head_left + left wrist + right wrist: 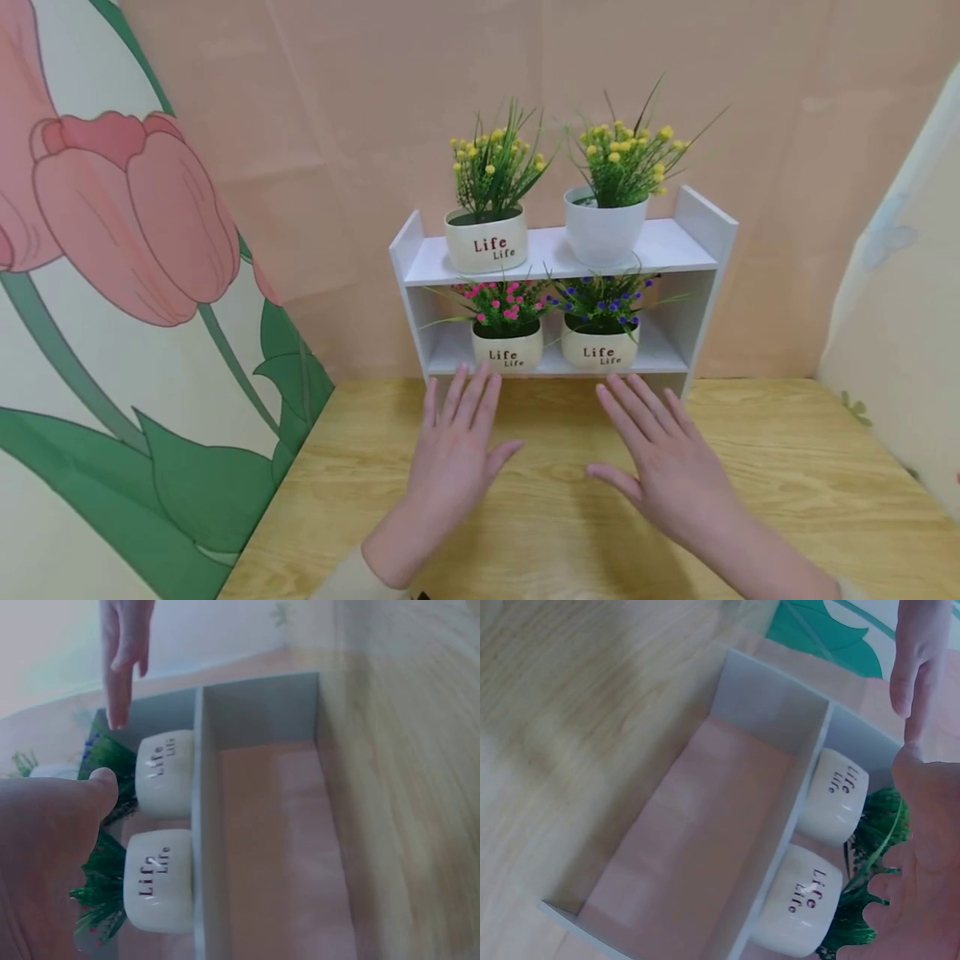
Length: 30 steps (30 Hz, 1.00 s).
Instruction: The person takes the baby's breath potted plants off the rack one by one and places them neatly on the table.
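Observation:
Both hands hover over the table in front of a white two-tier shelf point(555, 273), palms down and fingers spread straight. The left hand point(457, 454) is nearest the cream "Life" pot with pink flowers point(507, 346) on the lower tier. My right hand point(667, 462) is nearest the cream "Life" pot with blue-purple flowers point(600, 346) beside it. Neither hand holds anything. On the upper tier stand a cream "Life" pot with yellow flowers point(487, 240) and a plain white pot with yellow flowers point(606, 229). In the left wrist view, part of the left hand point(52, 840) covers some foliage.
The shelf stands at the back of a wood-grain table point(540, 533). Behind it hangs a pinkish-beige cloth point(315, 167). A panel with large painted tulips point(135, 208) rises along the left side, and a pale wall point(900, 333) borders the right.

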Motion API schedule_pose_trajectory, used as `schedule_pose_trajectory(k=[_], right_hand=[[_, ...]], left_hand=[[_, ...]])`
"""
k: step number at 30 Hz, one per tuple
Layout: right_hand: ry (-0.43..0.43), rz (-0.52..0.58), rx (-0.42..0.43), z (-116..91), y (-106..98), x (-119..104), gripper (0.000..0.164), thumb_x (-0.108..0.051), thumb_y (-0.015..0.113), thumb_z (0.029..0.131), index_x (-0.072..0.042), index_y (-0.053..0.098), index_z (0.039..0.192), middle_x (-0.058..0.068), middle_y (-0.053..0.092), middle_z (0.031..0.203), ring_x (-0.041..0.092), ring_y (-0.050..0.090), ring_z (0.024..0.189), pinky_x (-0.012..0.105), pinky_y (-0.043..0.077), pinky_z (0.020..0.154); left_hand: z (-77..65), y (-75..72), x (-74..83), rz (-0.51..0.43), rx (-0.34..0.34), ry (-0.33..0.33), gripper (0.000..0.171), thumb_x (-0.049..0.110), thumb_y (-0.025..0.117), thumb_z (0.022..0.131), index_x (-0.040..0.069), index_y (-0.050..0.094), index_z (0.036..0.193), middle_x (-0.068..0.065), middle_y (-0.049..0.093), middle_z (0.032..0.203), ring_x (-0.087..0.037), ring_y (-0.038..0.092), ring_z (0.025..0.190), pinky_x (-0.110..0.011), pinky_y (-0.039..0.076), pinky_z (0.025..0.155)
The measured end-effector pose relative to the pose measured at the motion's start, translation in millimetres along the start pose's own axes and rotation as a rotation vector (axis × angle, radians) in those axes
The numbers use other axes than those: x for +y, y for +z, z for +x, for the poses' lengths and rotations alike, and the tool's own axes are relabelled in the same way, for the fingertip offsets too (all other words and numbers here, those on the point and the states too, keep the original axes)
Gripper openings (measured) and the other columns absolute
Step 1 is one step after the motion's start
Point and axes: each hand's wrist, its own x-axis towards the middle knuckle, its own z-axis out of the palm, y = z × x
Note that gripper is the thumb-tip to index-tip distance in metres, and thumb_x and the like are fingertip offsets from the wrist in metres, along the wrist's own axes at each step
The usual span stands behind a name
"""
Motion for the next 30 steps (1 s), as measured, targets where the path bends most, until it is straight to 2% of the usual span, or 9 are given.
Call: schedule_pose_trajectory(k=[2,6,9,12,15,20,23,30], right_hand=[[-0.003,-0.005,0.004,2.7,-2.7,0.3,0.096,-0.078,0.032,0.108,-0.005,0.041,0.169,0.016,0.034,0.177,0.033,0.021,0.167,0.052,0.005,0.136],[-0.007,-0.013,0.012,8.1,-9.0,0.3,0.096,-0.079,0.030,0.108,-0.006,0.041,0.170,0.017,0.036,0.176,0.032,0.021,0.167,0.052,0.006,0.137],[-0.015,-0.018,0.023,12.6,-14.1,0.1,0.096,-0.079,0.030,0.108,-0.005,0.041,0.169,0.016,0.035,0.177,0.034,0.026,0.166,0.052,0.007,0.137],[-0.019,-0.024,0.029,17.4,-19.3,-0.5,0.097,-0.079,0.030,0.108,-0.005,0.041,0.169,0.016,0.035,0.177,0.039,0.032,0.162,0.053,0.008,0.136],[-0.019,-0.029,0.027,21.4,-24.6,-1.0,0.097,-0.079,0.029,0.108,-0.005,0.040,0.170,0.016,0.036,0.176,0.040,0.034,0.161,0.053,0.007,0.136],[-0.027,-0.038,0.027,29.0,-33.3,-1.3,0.097,-0.079,0.028,0.109,-0.006,0.038,0.171,0.016,0.034,0.177,0.039,0.031,0.163,0.055,0.008,0.136],[-0.038,-0.044,0.042,33.4,-37.5,-0.7,0.097,-0.079,0.027,0.109,-0.006,0.039,0.171,0.017,0.035,0.177,0.040,0.031,0.163,0.057,0.011,0.136],[-0.063,-0.040,0.084,43.8,-45.5,-0.6,0.094,-0.077,0.029,0.110,-0.006,0.039,0.171,0.017,0.037,0.176,0.040,0.032,0.162,0.057,0.012,0.136]], left_hand=[[2.0,-2.8,-1.1,-0.004,0.007,-0.006,0.091,0.063,0.062,0.107,0.007,0.035,0.172,-0.013,0.027,0.180,-0.040,0.023,0.166,-0.069,0.018,0.131],[6.3,-10.0,-2.7,-0.030,0.001,-0.024,0.091,0.063,0.060,0.107,0.007,0.032,0.173,-0.011,0.020,0.182,-0.039,0.019,0.167,-0.069,0.014,0.132],[8.8,-13.6,-4.9,-0.026,0.005,-0.027,0.091,0.063,0.059,0.108,0.007,0.030,0.174,-0.010,0.015,0.183,-0.038,0.015,0.168,-0.069,0.013,0.132],[10.3,-15.1,-8.1,-0.011,0.026,-0.017,0.093,0.063,0.059,0.108,0.006,0.028,0.174,-0.011,0.016,0.183,-0.038,0.015,0.168,-0.070,0.015,0.131],[12.0,-17.7,-10.7,-0.011,0.029,-0.017,0.094,0.062,0.059,0.108,0.006,0.024,0.175,-0.011,0.012,0.184,-0.036,0.010,0.169,-0.068,0.012,0.132],[16.5,-23.0,-14.6,-0.017,0.047,-0.027,0.094,0.061,0.061,0.108,0.007,0.024,0.175,-0.011,0.013,0.184,-0.035,0.006,0.170,-0.066,0.003,0.133],[19.5,-26.6,-17.1,-0.013,0.072,-0.026,0.095,0.061,0.062,0.108,0.007,0.023,0.176,-0.013,0.019,0.183,-0.036,0.009,0.169,-0.066,0.005,0.133],[27.8,-34.8,-22.6,-0.005,0.100,-0.031,0.093,0.061,0.063,0.108,0.006,0.027,0.175,-0.014,0.021,0.182,-0.036,0.010,0.169,-0.069,0.011,0.132]])
